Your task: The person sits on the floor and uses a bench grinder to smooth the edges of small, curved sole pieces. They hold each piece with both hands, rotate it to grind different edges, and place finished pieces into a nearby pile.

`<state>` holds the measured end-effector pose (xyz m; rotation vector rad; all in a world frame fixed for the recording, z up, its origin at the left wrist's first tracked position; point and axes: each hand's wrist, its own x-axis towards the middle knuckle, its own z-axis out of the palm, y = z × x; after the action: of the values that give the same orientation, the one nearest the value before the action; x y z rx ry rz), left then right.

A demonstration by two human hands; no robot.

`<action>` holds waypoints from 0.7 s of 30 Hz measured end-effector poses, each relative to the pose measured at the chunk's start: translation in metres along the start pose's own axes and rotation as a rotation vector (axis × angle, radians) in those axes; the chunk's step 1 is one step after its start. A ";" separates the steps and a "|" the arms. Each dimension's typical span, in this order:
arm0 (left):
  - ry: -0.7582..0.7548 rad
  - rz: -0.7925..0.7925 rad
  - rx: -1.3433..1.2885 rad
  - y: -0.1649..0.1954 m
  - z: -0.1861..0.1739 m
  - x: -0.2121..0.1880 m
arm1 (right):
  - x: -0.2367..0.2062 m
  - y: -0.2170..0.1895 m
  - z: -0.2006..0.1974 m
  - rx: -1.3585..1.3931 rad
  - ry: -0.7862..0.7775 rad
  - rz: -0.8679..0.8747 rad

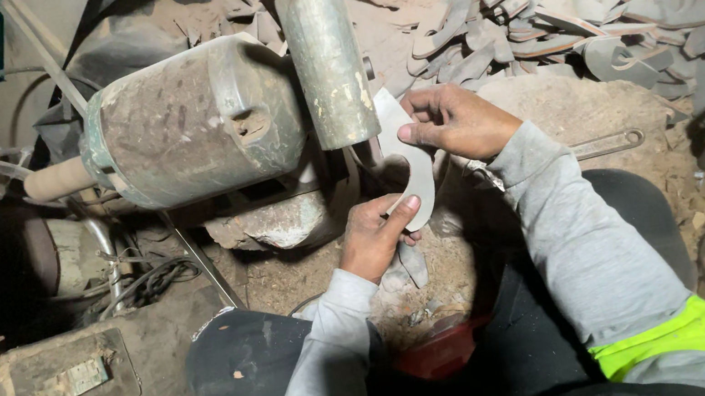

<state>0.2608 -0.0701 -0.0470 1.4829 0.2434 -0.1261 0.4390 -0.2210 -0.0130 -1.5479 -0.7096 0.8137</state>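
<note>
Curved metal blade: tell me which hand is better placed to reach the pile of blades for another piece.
Right, probably. The right hand grips the upper end of the curved metal blade, nearer the pile of blades up on the right. The left hand holds the lower end, farther away.

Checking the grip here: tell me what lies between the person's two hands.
In the head view, the curved flat metal blank spans the gap: the right hand pinches its upper end, the left hand its lower end.
</note>
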 end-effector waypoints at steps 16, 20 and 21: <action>-0.040 -0.026 -0.178 -0.002 -0.005 0.012 | 0.013 -0.010 -0.006 -0.224 0.062 -0.029; 0.000 -0.101 -0.223 -0.003 -0.007 0.016 | 0.019 -0.009 -0.009 -0.312 0.089 -0.024; -0.003 -0.104 -0.223 -0.002 -0.007 0.017 | 0.019 -0.009 -0.009 -0.310 0.092 -0.030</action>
<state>0.2758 -0.0619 -0.0536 1.2490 0.3216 -0.1789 0.4576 -0.2096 -0.0052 -1.8353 -0.8174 0.6253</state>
